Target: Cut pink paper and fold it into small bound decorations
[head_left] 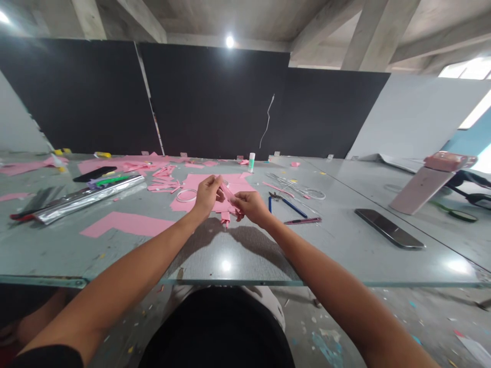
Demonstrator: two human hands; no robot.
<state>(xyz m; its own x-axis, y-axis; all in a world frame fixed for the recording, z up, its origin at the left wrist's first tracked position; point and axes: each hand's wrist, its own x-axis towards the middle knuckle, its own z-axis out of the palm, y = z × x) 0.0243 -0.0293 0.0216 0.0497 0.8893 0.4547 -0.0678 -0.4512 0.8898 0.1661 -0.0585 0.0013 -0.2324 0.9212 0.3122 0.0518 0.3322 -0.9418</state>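
Above the middle of the table, a narrow pink paper strip is stretched between my two hands. My left hand pinches its upper end, fingers closed. At the lower end, my right hand grips the strip with thumb and fingers. Just below them hangs or lies a small folded pink paper piece; whether it joins the strip I cannot tell. Under and behind my hands lies a larger pink paper sheet. A white ring-shaped coil rests on it, left of my left hand.
Blue-handled pliers, a slim cutter and loose wire lie to the right. Beyond are a phone and a pink bottle-like object. Leftward are a foil roll and pink scraps. A glue stick stands behind.
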